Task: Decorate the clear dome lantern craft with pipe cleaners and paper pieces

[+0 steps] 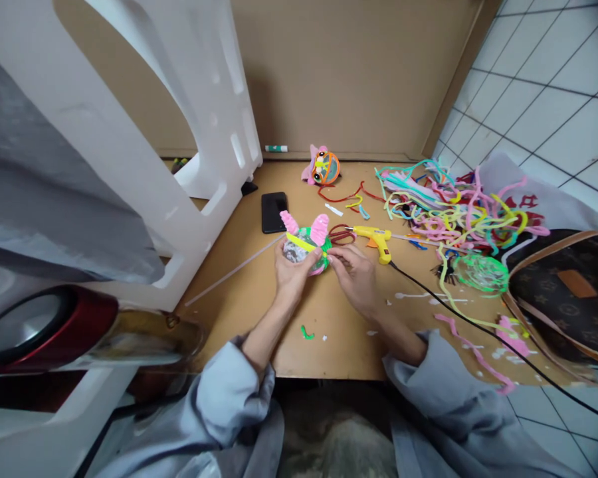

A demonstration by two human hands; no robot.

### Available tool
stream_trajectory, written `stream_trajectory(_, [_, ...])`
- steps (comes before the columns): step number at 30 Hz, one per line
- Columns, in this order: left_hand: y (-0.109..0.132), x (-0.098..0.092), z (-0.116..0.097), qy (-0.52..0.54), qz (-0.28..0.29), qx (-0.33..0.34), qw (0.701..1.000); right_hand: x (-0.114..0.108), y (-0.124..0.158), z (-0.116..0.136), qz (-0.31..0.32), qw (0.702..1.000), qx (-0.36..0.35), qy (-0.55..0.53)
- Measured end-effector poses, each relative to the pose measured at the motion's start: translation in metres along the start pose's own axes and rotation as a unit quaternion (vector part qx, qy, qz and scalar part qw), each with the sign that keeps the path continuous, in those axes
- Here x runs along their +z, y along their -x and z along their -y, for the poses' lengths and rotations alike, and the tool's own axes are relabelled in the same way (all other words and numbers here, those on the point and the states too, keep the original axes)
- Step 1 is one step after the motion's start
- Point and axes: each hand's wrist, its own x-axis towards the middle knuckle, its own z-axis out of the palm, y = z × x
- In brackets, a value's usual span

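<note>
A small ball-shaped craft [293, 251] with green fuzzy trim and two pink fuzzy ears [320, 229] is held above the table. My left hand [293, 271] is closed around its left and lower side, thumb on the front. A yellow pipe cleaner [299, 242] runs slantwise across the ball. At the ball's right side, my right hand [355, 273] pinches the yellow pipe cleaner near its end; the fingertips partly hide it. Just behind the right hand lie red-handled scissors [342, 234] and a yellow glue gun [373, 236] with a black cord.
Another decorated ball [329, 167] sits at the back, near a black phone [274, 212]. Heaped pipe cleaners [468, 206], a green-wrapped ball [481, 273] and a brown handbag [563, 292] crowd the right. A white plastic rack [214, 99] and red-lidded glass vessel [144, 335] stand left.
</note>
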Motion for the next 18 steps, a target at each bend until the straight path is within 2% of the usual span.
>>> stream_trajectory(4, [0.001, 0.001, 0.002, -0.036, -0.001, 0.009, 0.999, 0.004, 0.001, -0.005, 0.000, 0.999, 0.040, -0.009])
stream_trajectory(10, [-0.001, -0.001, 0.006, -0.047, 0.020, 0.039, 0.998, 0.008, 0.001, -0.005, 0.015, 0.989, 0.138, -0.054])
stream_trajectory(18, [-0.002, -0.005, 0.015, -0.022, 0.056, 0.042, 0.997, 0.011, 0.000, -0.011, 0.017, 0.970, 0.199, -0.136])
